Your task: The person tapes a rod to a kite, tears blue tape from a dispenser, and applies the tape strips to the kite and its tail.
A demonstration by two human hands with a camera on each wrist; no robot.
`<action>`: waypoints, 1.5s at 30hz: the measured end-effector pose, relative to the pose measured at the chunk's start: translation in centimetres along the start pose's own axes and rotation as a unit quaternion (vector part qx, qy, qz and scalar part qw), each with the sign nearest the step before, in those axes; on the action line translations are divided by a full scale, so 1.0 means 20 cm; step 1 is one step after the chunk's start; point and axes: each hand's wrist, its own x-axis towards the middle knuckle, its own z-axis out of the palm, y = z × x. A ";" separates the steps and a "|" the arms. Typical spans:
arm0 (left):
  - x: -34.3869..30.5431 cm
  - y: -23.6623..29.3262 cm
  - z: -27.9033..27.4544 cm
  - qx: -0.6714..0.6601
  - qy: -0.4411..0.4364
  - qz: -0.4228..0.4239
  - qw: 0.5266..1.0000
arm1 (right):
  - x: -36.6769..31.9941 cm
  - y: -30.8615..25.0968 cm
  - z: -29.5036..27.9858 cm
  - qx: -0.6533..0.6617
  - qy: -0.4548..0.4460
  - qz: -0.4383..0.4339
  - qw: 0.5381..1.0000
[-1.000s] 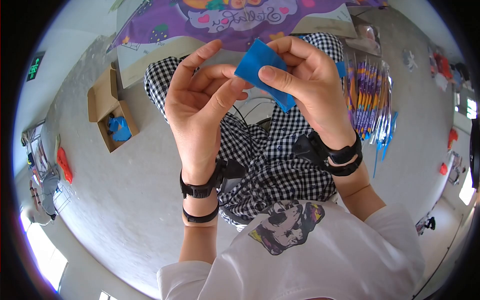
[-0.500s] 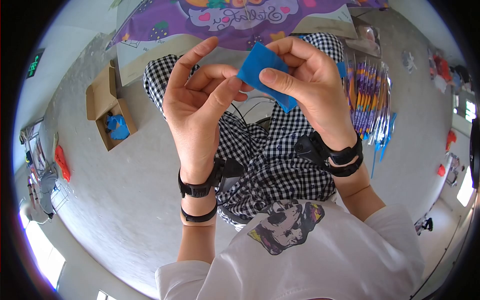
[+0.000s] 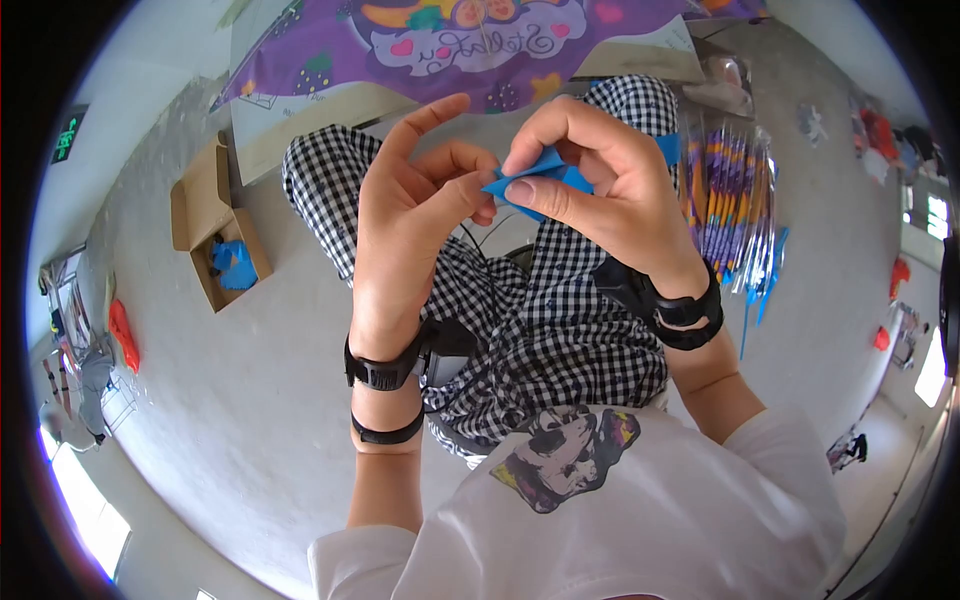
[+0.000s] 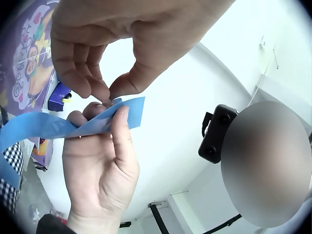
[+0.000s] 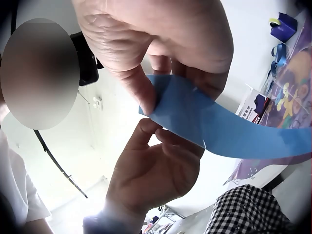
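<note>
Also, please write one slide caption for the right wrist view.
Right hand pinches a curving blue strip, left hand at its edge, checkered fabric below.

Blue strip (image 5: 234,134): thin, plastic-looking, smooth, glossy where light catches. Box (image 3: 205,200): brown cardboard, matt. Packets (image 3: 735,205): clear plastic film — shiny, crinkled. Trousers (image 3: 560,300): checked cloth, matt. Shirt (image 3: 690,500): white cloth, matt, front printed. Banner (image 3: 470,72): smooth printed sheet — faint sheen. Floor (image 3: 230,400): grey, concrete-like, dull.
</note>
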 end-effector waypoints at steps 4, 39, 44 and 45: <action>0.09 -0.07 -0.03 0.155 0.013 0.016 0.988 | 0.01 0.01 -0.08 -0.035 0.069 -0.093 0.993; 1.05 -0.70 -0.19 0.658 -0.017 0.305 0.688 | 0.12 0.97 -0.28 -0.020 0.342 0.185 0.921; 0.77 -0.62 -0.12 0.701 -0.117 0.269 0.650 | 0.04 0.88 -0.38 0.045 0.389 0.167 0.905; 0.74 -0.58 -0.13 0.715 -0.146 0.263 0.631 | 0.03 0.85 -0.42 0.071 0.392 0.181 0.899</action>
